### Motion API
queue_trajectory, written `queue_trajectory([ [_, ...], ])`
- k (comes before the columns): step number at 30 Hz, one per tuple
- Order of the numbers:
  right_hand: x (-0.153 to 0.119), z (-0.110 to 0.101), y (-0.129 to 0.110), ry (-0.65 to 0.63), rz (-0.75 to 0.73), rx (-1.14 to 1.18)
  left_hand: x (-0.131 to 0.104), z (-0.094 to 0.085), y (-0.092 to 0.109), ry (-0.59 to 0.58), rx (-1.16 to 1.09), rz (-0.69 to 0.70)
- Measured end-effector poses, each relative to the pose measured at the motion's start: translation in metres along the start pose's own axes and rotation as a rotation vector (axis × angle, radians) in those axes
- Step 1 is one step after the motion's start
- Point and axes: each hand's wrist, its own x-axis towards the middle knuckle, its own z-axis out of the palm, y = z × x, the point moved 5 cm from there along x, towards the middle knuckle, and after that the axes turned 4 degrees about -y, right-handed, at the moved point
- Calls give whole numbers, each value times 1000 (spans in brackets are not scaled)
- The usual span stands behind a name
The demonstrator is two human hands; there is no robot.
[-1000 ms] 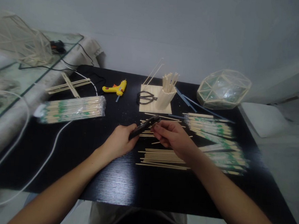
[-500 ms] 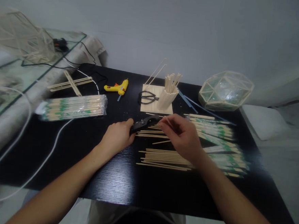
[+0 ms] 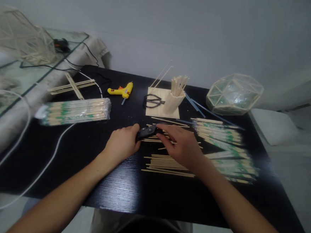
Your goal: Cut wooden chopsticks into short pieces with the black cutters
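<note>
My left hand is wrapped round one end of a dark hand tool, which looks like pruning shears with rivets at the pivot. My right hand closes its thumb and fingers on the tool's other end, palm down. Under the tool and my right hand lie loose thin wooden sticks. A second bunch of sticks lies side by side nearer to me. The tips of my right fingers and the tool's far end overlap, so detail there is hard to make out.
A wooden cup of sticks and black scissors stand on a wooden board. A yellow glue gun lies left of it. Bagged sticks lie left, opened packs right. A faceted stick frame sits back right.
My right hand has moved a little left and down, from a pinch near the tool's far tip to a hold on its end. My left hand has hardly moved.
</note>
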Motion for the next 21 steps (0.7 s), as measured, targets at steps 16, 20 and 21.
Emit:
queue_trajectory([
  [16,-3,15,8,-73,59,30,-3,-3,1,91,5,-23],
  [20,0,11,7,-84,47,45,-3,-2,0,90,-16,-30],
  [21,2,8,9,-92,54,46,-2,-1,-1,86,-23,-33],
])
